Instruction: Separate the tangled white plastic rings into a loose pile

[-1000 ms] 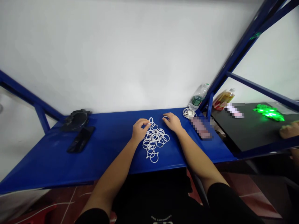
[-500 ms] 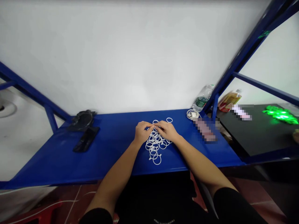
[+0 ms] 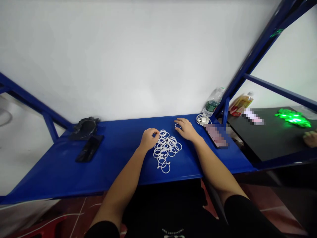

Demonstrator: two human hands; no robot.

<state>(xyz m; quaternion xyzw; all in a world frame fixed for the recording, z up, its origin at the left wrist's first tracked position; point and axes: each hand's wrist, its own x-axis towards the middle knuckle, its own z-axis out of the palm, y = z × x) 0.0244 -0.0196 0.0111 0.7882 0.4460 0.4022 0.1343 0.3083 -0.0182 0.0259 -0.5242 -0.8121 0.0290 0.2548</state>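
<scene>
A pile of white curtain rings with small eyelets lies on the blue table, several of them overlapping. At the pile's upper left, my left hand is closed, thumb and fingertips pinched on the edge of a white ring. Farther right, my right hand reaches with fingers apart over a single white ring lying away from the pile. Its fingers partly cover that ring.
A black phone-like slab and a black plastic-wrapped item lie at left. At right are a coiled white cable, a blurred-out flat device and a water bottle. Another person's hand shows by glowing green lights.
My hands were together above the pile, fingertips meeting. The right hand has moved away to the right, over the lone ring, and opened; the left has stayed near the pile.
</scene>
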